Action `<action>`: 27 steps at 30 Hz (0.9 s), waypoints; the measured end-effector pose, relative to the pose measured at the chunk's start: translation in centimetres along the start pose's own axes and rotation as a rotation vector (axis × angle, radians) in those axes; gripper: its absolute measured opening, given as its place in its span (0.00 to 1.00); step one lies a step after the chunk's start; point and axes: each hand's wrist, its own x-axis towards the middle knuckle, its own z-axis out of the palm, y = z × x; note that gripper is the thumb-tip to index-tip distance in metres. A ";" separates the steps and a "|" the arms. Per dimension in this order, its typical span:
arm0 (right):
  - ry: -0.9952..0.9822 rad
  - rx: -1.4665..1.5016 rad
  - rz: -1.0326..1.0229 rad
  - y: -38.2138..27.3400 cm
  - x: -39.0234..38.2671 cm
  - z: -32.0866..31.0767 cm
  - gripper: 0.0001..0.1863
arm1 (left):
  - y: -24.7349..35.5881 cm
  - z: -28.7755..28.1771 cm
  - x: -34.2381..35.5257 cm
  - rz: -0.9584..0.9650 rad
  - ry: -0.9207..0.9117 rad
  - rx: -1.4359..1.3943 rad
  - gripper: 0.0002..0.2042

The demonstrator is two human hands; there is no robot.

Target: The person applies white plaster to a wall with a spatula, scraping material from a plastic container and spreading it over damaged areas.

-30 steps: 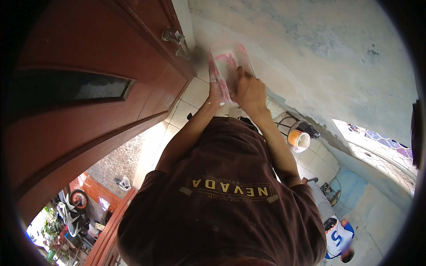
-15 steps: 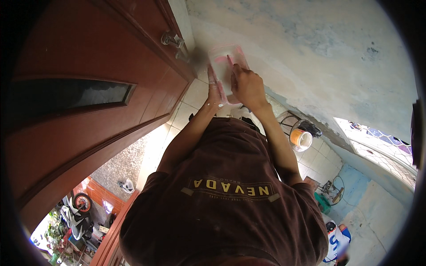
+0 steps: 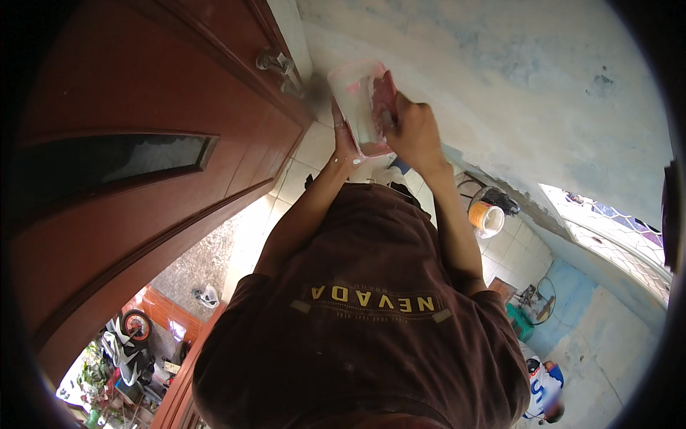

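Observation:
My left hand (image 3: 344, 143) grips the left side of a long plastic tray (image 3: 351, 96), smeared with pink and holding pale material. My right hand (image 3: 418, 134) is closed on a reddish flat tool (image 3: 383, 93), slightly blurred, at the tray's right side; its exact kind is hard to make out. White specks mark my left wrist.
A brown wooden door (image 3: 128, 86) with handle stands left, a patchy wall (image 3: 514, 71) ahead and right, with a barred window (image 3: 600, 236). An orange-and-white bucket (image 3: 486, 218) stands on tiles. Another person (image 3: 541, 386) is at lower right. A motorbike (image 3: 128, 347) is outside, lower left.
My right hand has moved up and to the right, and the reddish tool now shows broad side on. The tray has shifted slightly up-left. The other person's visible part is lower than a second ago.

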 end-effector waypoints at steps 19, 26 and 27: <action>-0.116 -0.217 -0.070 -0.4 -1.5 2.1 0.14 | -0.6 -3.4 0.0 -0.010 0.028 0.098 0.31; -0.065 0.005 0.037 -3.3 -2.4 -2.2 0.13 | -0.2 -3.3 -0.3 0.041 -0.099 0.374 0.32; -0.039 0.004 0.005 -2.9 -2.9 -1.0 0.13 | -0.4 -3.4 -0.4 0.014 -0.076 0.308 0.32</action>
